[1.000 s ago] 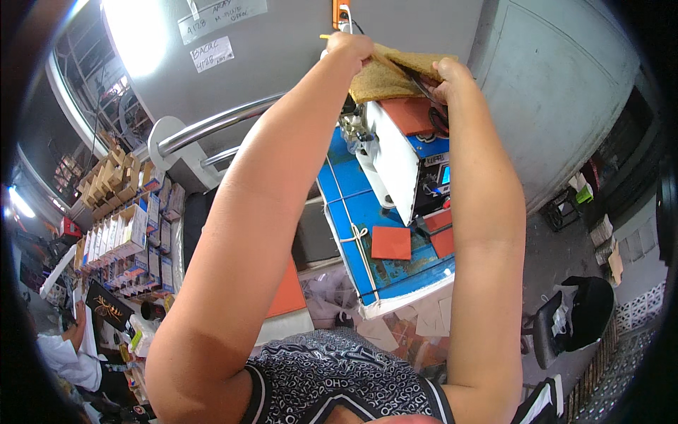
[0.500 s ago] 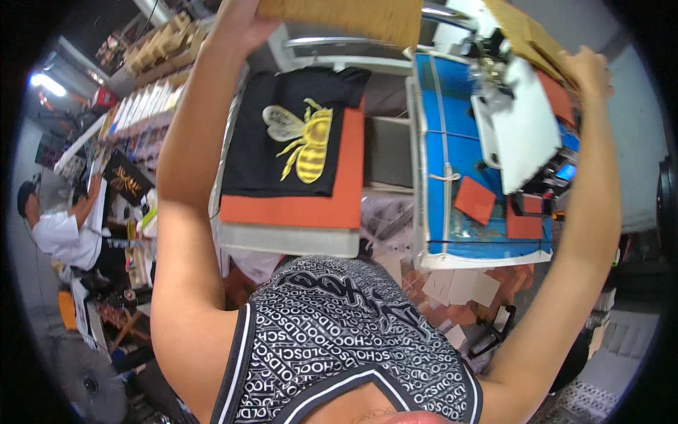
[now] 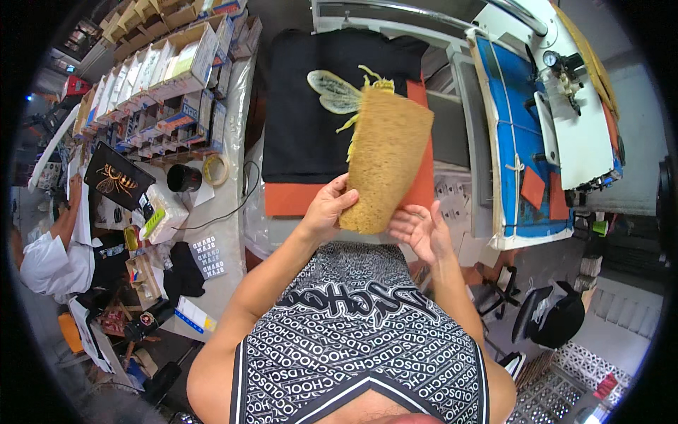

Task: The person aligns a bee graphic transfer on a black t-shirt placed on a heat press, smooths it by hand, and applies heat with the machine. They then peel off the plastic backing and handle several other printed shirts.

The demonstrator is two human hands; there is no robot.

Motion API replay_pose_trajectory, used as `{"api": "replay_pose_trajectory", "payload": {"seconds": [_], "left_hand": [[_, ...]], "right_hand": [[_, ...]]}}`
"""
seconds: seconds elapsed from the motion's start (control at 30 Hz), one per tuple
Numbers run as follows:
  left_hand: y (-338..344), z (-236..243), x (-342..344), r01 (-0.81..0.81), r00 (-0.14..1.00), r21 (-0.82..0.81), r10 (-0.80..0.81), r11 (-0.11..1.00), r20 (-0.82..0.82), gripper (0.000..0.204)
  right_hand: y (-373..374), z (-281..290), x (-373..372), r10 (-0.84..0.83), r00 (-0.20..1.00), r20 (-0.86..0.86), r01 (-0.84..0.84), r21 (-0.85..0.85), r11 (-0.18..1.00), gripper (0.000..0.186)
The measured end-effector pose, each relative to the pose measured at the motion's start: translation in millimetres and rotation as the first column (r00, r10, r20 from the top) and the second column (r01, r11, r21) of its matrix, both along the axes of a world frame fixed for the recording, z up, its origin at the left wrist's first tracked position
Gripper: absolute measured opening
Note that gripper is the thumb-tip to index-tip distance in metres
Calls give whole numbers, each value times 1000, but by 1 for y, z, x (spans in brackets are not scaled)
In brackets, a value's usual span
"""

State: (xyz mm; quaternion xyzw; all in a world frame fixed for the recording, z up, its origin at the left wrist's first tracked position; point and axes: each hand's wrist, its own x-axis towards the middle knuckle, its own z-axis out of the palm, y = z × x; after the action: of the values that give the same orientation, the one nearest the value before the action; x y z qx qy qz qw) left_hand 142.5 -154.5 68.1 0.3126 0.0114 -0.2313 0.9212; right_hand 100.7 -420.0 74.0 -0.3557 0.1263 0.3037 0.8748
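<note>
My left hand point(image 3: 328, 208) is closed on the lower left edge of a stiff tan-brown sheet point(image 3: 390, 152), thumb on top. The sheet is tilted and slightly blurred above a black T-shirt point(image 3: 300, 141), hiding most of the yellow bee print point(image 3: 334, 92); the pale wing and head still show. Beneath the shirt lies an orange-red pad point(image 3: 286, 201). My right hand point(image 3: 421, 230) is open, palm turned up and fingers apart, beside the sheet's lower right edge. Whether its fingertips touch the sheet I cannot tell.
At right stands a heat press with a blue bed point(image 3: 512, 152), a white head point(image 3: 575, 134) and a gauge point(image 3: 551, 60). Boxes of white packets point(image 3: 159, 74) line the left table. A tape roll point(image 3: 215, 169) sits there. A co-worker in a white shirt point(image 3: 63, 265) is at far left.
Both hands have come down and inward from raised, spread positions. The brown sheet has moved from the top of the view to over the shirt; the right hand has left the press side.
</note>
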Motion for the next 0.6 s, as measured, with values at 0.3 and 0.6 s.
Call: {"api": "replay_pose_trajectory", "payload": {"seconds": [0.3, 0.6], "left_hand": [[-13, 18, 34, 426, 801, 539, -580, 727, 148, 42], [27, -27, 101, -863, 71, 483, -911, 149, 407, 12]], "right_hand": [[-18, -11, -60, -500, 856, 132, 516, -299, 803, 53], [-49, -26, -98, -660, 745, 96, 666, -58, 744, 78]]}}
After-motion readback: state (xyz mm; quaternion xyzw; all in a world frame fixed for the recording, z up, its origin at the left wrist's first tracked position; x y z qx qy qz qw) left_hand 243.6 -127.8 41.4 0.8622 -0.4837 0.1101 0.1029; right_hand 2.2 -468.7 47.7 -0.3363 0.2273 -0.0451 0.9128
